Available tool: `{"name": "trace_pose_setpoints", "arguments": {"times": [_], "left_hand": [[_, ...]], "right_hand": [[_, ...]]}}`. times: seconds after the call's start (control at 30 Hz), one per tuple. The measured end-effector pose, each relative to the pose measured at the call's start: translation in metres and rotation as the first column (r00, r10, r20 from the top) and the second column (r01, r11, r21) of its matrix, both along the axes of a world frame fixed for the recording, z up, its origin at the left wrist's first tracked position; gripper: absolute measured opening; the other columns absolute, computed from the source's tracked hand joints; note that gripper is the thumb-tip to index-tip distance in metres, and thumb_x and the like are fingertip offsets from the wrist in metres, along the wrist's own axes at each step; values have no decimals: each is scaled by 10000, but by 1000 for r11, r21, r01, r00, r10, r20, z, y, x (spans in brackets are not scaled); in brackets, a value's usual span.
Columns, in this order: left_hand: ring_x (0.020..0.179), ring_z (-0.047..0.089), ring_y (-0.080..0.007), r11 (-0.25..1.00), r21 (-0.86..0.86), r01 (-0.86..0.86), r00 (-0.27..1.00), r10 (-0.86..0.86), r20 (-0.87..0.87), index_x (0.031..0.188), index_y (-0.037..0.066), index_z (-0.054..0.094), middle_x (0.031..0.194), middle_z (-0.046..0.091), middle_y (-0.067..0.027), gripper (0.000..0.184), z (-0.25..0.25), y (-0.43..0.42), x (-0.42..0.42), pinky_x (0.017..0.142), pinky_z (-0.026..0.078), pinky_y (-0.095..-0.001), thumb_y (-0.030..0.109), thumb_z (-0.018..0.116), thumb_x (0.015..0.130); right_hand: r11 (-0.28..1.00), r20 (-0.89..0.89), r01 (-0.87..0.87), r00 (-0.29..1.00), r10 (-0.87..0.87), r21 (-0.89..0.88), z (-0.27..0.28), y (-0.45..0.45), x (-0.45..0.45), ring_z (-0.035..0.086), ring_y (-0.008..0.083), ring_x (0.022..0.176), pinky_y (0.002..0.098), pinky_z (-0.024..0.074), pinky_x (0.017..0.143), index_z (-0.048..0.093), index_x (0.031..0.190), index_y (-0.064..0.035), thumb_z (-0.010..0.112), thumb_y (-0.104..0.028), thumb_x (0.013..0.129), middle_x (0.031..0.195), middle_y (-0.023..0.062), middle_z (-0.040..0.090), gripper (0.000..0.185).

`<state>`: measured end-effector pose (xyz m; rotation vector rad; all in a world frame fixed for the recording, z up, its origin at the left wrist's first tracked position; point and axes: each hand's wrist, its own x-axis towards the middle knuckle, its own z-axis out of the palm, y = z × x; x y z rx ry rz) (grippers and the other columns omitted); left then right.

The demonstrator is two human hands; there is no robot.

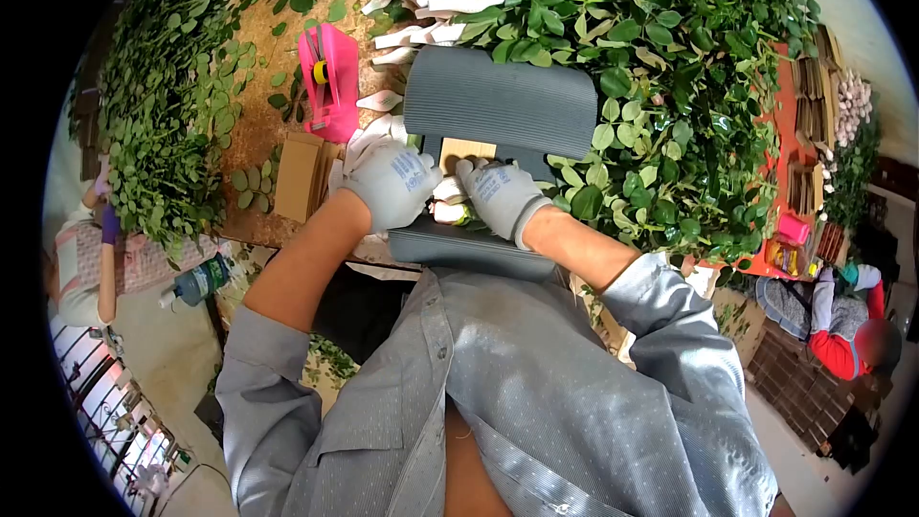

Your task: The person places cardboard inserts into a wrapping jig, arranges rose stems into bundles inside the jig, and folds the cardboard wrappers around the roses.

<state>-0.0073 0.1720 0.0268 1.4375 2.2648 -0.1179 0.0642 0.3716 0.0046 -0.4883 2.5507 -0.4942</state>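
My left hand (pixel 392 187) and my right hand (pixel 501 196), both in light grey gloves, meet over a dark grey ribbed stand (pixel 500 101). Their fingers are curled inward, and what lies in them is hidden. Pale flower heads (pixel 450 199), apparently rose buds with a little green, show in the gap between the hands. Just beyond the fingertips, a piece of brown cardboard (pixel 467 151) lies in the stand. Close by my left hand are white sleeve-like wraps (pixel 369 137) and a stack of cardboard pieces (pixel 299 177).
A pink tape dispenser (pixel 330 81) stands on the wooden table (pixel 263 62). Leafy stems (pixel 651 115) with white-wrapped heads (pixel 467 0) cover the right side; more foliage (pixel 163 86) lies left. Other people are at the far left (pixel 81 268) and far right (pixel 852 321).
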Motion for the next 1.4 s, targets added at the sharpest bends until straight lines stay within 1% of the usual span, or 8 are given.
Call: {"name": "trace_pose_setpoints", "arguments": {"times": [0.27,0.43,0.63,0.83,1.03,1.23,1.37,1.4], "left_hand": [[906,685,-341,989,-120,-88,994,94,48,936,50,685,923,689,-161,250,-7,-33,-27,819,528,-466,256,610,816],[901,667,-377,856,-299,-422,883,463,78,984,41,713,971,706,-203,344,40,-70,-36,824,520,-477,347,618,859],[1099,634,-353,868,343,-359,877,189,441,1206,43,643,1163,675,-159,483,57,-14,45,963,492,-435,357,691,841],[1170,587,-329,915,136,-380,850,288,440,1289,71,607,1270,641,-128,454,38,-6,73,994,477,-465,312,613,904],[1182,566,-352,913,103,-394,843,315,437,1303,71,603,1275,636,-142,437,32,-6,73,1016,461,-463,288,564,925],[1230,561,-312,938,41,-344,865,300,402,1312,109,628,1328,632,-123,435,35,-4,72,1043,456,-452,299,581,924],[1216,572,-303,937,38,-349,868,307,390,1267,110,648,1285,659,-98,398,33,-3,74,1028,465,-440,297,592,920],[1208,578,-300,930,42,-366,864,322,387,1247,109,657,1272,665,-89,384,34,-3,75,1021,470,-431,293,600,915]], "right_hand": [[1000,-20,23,1000,-23,-9,-7,0,2,704,357,995,437,579,809,543,1217,-25,510,-87,961,1098,201,687,266],[1000,-19,-25,1000,24,-18,-11,1,0,706,359,982,441,574,799,543,1197,-29,511,-93,957,1065,202,700,250],[998,-40,-51,998,49,-48,-11,0,3,695,366,979,463,560,805,535,1165,-51,514,-107,948,1078,195,689,225],[998,-132,-26,991,34,60,16,2,5,712,334,919,441,576,751,554,1155,-59,550,-101,920,1036,172,679,239],[878,-347,-78,932,-104,-473,41,33,13,660,406,972,470,537,826,537,1267,-27,558,95,800,1120,196,654,483],[792,0,61,997,-77,-608,85,64,7,643,362,1053,375,508,910,550,1290,-29,514,88,839,1150,166,635,467],[730,139,149,988,-74,-667,80,76,5,656,247,1025,340,502,908,587,1270,-39,707,-476,897,1129,103,649,588],[737,136,144,988,-70,-661,81,78,3,656,247,1025,340,502,908,587,1270,-39,707,-476,897,1129,103,649,588]]}}
